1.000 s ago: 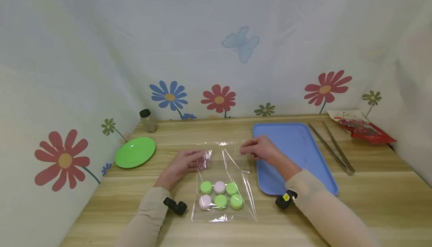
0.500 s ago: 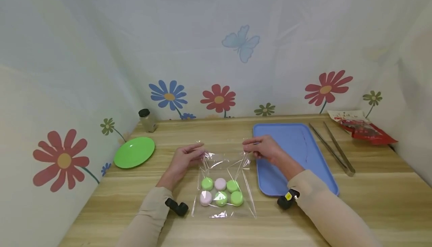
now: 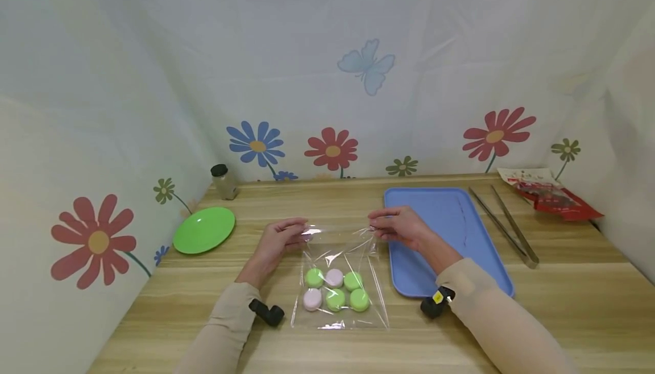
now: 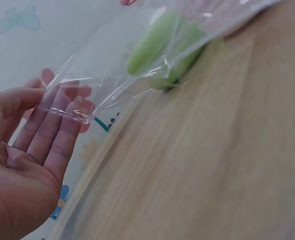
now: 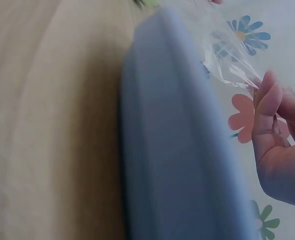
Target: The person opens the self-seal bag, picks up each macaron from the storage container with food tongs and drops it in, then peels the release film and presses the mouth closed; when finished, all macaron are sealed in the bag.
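A clear plastic bag (image 3: 327, 320) lies on the table with two rows of round macarons (image 3: 335, 300) in it, some green and some pale pink. My left hand (image 3: 276, 243) pinches the bag's far left corner between thumb and fingers; the left wrist view shows the clear film (image 4: 67, 107) across those fingers. At the far right corner, my right hand (image 3: 401, 226) pinches the film with thumb and forefinger, above the edge of the blue tray (image 3: 430, 260). Between the two hands the bag's far edge is stretched and raised.
Left of the bag are a green plate (image 3: 204, 231) and a small jar (image 3: 224, 183) with a black lid. Metal tongs (image 3: 504, 226) lie right of the tray. A red and white packet (image 3: 550, 192) sits at the back right, near the cloth backdrop (image 3: 286, 67).
My left hand has shifted to the bag's far left corner, and the bag's far edge has been lifted and spread. The macarons have slid slightly away from the near edge.
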### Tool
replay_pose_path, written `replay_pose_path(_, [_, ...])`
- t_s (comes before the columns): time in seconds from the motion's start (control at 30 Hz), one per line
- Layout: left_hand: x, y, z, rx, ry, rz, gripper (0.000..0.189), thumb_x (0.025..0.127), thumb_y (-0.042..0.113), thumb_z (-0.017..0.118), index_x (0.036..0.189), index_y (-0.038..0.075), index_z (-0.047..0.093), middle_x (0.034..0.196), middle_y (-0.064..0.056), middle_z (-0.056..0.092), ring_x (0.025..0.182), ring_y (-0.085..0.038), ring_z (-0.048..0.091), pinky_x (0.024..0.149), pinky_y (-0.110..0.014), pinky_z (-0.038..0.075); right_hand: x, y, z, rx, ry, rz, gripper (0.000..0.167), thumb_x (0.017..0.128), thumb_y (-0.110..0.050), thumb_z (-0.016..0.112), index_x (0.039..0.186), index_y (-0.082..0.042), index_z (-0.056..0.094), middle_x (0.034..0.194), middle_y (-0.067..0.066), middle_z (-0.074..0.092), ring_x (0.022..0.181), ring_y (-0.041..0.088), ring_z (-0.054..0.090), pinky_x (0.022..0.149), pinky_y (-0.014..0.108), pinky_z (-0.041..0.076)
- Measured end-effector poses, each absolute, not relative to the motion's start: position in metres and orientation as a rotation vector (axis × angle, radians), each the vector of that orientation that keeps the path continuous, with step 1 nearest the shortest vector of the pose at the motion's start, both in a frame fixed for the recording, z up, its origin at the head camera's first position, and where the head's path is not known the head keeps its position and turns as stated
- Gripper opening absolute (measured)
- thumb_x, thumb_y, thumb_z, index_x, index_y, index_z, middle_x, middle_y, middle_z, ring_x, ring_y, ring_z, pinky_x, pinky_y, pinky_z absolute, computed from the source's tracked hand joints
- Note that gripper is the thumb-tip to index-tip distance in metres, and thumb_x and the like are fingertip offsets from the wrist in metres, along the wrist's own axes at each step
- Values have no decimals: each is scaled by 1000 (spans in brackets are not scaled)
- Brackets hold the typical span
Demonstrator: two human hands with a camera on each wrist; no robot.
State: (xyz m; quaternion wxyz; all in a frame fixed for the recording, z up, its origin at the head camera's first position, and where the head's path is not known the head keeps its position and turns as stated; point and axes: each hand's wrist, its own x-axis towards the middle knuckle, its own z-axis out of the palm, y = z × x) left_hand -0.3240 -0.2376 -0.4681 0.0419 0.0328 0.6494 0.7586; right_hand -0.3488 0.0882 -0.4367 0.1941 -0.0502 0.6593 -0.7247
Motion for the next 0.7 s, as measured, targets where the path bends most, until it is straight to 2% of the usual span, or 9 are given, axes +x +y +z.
replay_pose_path(0.1, [-324,-240,-468,118,2006,2323,28,97,2,62,122,-11,63,107,-21,72,87,-23,74,81,-37,60,-349,87,-436,-155,1829,-2053,37,95,4,62,128,17,55,84,10,74,64,12,68,60,22,56])
replay_pose_path(0.2, [-324,-243,-467,136,2088,2279,25,96,2,65,118,-10,67,112,-22,70,89,-20,71,84,-34,59,-349,85,-435,-167,1875,-2040,25,94,5,62,116,15,62,84,8,73,65,12,67,60,23,55])
replay_pose_path(0.3, [-324,-246,-466,148,2265,2156,24,95,8,69,115,-4,71,112,-11,72,90,-13,66,80,-27,57,-348,85,-434,-192,2023,-1960,15,91,2,68,104,7,71,86,4,72,58,9,55,54,20,47])
replay_pose_path(0.37, [-322,-248,-463,157,2357,2072,25,95,13,70,115,-2,73,98,-3,72,80,-10,60,68,-22,51,-347,85,-432,-199,2111,-1897,12,89,-2,72,99,1,75,85,1,71,53,8,45,49,20,38])
replay_pose_path(0.43, [-321,-250,-461,171,2372,2043,26,95,14,69,116,-3,72,81,1,67,66,-8,53,56,-21,42,-347,86,-429,-216,2136,-1851,14,88,-5,73,101,0,76,83,1,69,50,8,38,46,20,30])
replay_pose_path(0.53, [-319,-253,-457,191,2254,2097,29,97,10,65,120,-8,67,67,0,60,49,-7,40,44,-20,30,-348,90,-426,-272,2076,-1819,25,91,-7,71,113,6,70,80,5,69,49,7,43,44,20,29])
replay_pose_path(0.6, [-319,-254,-455,221,2174,2116,31,99,9,62,124,-10,63,70,-3,66,45,-6,40,42,-19,29,-348,93,-425,-304,2024,-1807,30,92,-7,68,117,8,67,86,8,72,50,8,48,44,19,31])
replay_pose_path(0.7, [-320,-256,-455,297,2108,2069,31,102,10,58,126,-8,62,90,-7,75,49,-6,46,43,-19,31,-346,98,-424,-347,1977,-1790,29,94,-6,62,118,10,66,100,13,75,52,11,54,45,19,34])
